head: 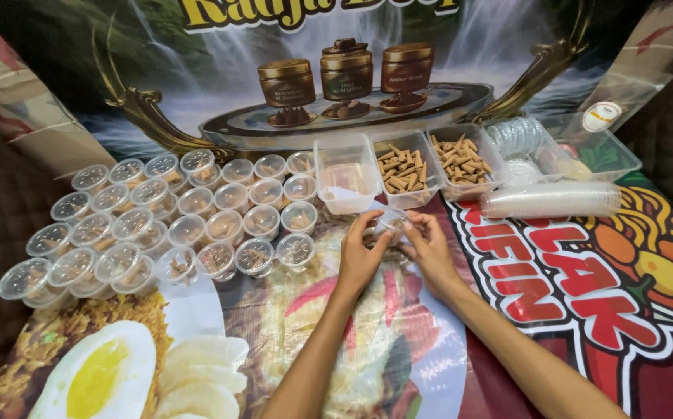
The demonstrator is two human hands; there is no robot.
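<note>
Printed banners as work surface (220, 310), food photos under everything, waterfall poster behind at top of frame.

Nearest, lower centre: both forearms reaching up from bottom edge, meeting mid-frame. Left hand (361, 252) and right hand (429, 250) pinched together around one small clear cup (390, 221), fingertips on its rim from both sides, cup held just above the banner. Both hands grasping the cup, not clenched flat. Probably gripped two-handed to steady something so small and light; whether lid on or being pressed, cannot tell, fingers cover it.

Left of hands, middle left of frame: big cluster of small lidded clear cups (158, 221), packed touching in rough rows, some stacked; nearest row showing brown bits inside. Grouped tight and to one side, likely to keep centre free for handling.

Beyond hands, centre: empty rectangular clear tub (346, 177), then two tubs of brown sticks (429, 164) just beside it, open tops facing the hands, within easy reach.

Upper right: stack of round clear lids (516, 138) in another tub, a sleeve of nested clear cups (551, 200) lying on its side in front, further clear container (600, 151) at far right.
</note>
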